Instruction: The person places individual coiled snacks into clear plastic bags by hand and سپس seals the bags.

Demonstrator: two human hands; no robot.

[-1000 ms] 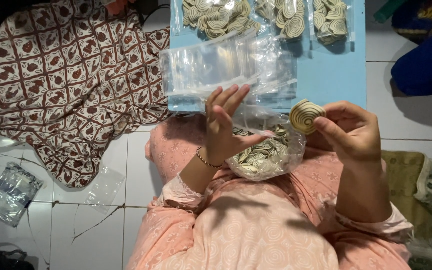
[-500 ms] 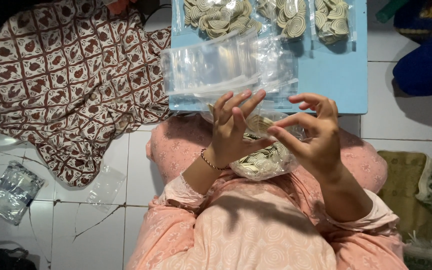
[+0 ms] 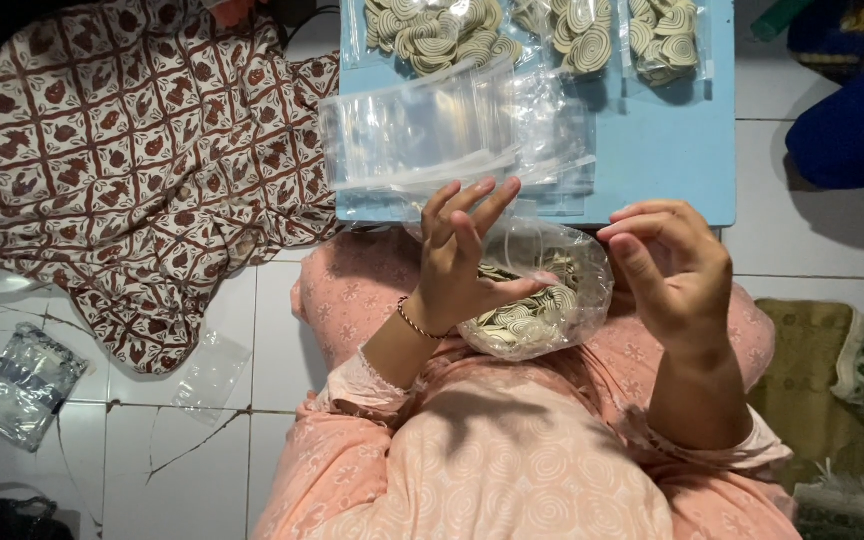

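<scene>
My left hand is at the mouth of a clear plastic bag that lies in my lap, on my pink patterned dress. The thumb presses on the bag and the fingers point up. Inside the bag are several beige spiral discs. My right hand hovers just right of the bag with its fingers loosely curled, and nothing shows between them. A low light-blue table stands beyond my knees. It carries a pile of empty clear bags and three filled bags of spiral discs along its far edge.
A brown patterned cloth is spread over the white tile floor at the left. A crumpled plastic packet and a loose clear bag lie on the tiles. A dark blue bundle and a green rug sit at the right.
My right hand held one spiral disc, brought it over the bag in my lap, and has now drawn back to the right without it. My left hand stayed at the bag.
</scene>
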